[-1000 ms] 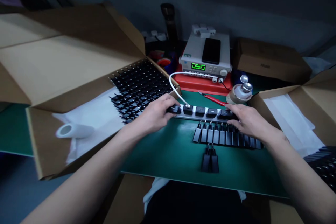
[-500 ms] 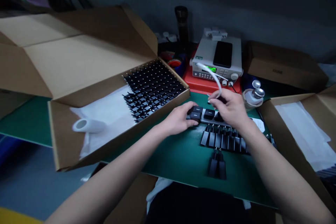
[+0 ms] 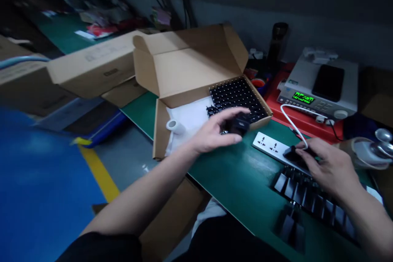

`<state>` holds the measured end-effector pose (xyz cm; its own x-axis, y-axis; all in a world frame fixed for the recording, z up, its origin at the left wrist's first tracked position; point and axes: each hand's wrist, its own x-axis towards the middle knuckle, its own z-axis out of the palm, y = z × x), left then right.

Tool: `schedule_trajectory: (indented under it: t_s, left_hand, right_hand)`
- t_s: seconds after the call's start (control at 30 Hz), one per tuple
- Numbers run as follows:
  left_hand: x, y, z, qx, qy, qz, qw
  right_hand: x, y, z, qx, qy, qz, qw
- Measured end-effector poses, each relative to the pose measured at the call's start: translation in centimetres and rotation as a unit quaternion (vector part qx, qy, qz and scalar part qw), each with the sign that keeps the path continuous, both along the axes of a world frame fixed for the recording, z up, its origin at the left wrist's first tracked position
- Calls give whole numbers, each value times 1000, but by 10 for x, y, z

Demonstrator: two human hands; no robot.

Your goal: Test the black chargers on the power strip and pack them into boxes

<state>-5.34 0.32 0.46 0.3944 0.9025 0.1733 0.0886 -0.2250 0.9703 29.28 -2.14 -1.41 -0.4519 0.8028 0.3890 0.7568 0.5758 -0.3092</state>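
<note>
Since half a second ago, the left hand (image 3: 211, 133) has come away from the end of the power strip (image 3: 267, 144), taking black plug-in chargers (image 3: 240, 124) with it, and the white cable (image 3: 296, 129), raised earlier, has come down to the strip in the right hand (image 3: 330, 166). Two sockets at the strip's left end now show bare.

The left grip is clamped on the black plug-in chargers, thumb below and fingers above, in front of the near wall of the open cardboard box (image 3: 159, 135). They are boxy and dark with squared edges; blur hides how many there are. The right grip is pinched together on the cable's end, where it meets a black charger (image 3: 291, 153) on the strip; the fingers partly cover that charger.

Just beside the strip, a row of chargers (image 3: 302, 194) lies on the green tabletop (image 3: 233, 180), flat sides catching a grey sheen, with a charger pair (image 3: 291, 227) nearer the person. Inside the box, packed chargers (image 3: 236, 94) stand with bright pin tips upward, beside a white roll (image 3: 174, 126). Behind the strip, a bench tester (image 3: 327, 106) shows green text and carries a black phone (image 3: 330, 82).
</note>
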Motion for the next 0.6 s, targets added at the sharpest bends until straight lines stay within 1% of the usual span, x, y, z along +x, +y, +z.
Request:
schedule_trajectory:
  t_s: [0.07,0.1,0.13,0.17,0.2,0.23,0.27,0.3,0.37,0.43,0.5,0.6]
  left_hand:
    - [-39,22,12,-4,84,102,991]
    - [-56,35,15,-26,145,162,976]
    - [-71,50,15,-58,215,214,951]
    - [-83,65,14,-94,296,247,918]
    - [-92,80,11,-126,377,258,881]
    - [-98,94,7,-148,448,250,846]
    - [-102,106,2,-158,501,230,819]
    - [-104,117,-3,-157,537,208,802]
    - [-103,133,-12,-147,566,182,790]
    - [-101,143,-20,-135,574,180,787]
    - [-102,148,-27,-124,581,187,782]
    - [-104,145,-36,-99,587,205,777]
  right_hand:
    - [3,-1,-2,0,6,-10,1000]
    - [3,-1,-3,2,8,-14,1000]
    - [4,-2,-3,3,9,-20,1000]
    - [4,-3,-4,5,10,-25,1000]
    - [4,-4,-5,6,10,-27,1000]
    - [4,-5,-6,6,9,-27,1000]
    - [4,-5,-7,6,8,-27,1000]
    - [5,-6,-8,5,6,-28,1000]
    - [5,-6,-8,0,6,-28,1000]
    - [4,-6,-8,0,12,-28,1000]
    - [3,-6,-8,3,18,-22,1000]
    - [1,-6,-7,8,19,-17,1000]
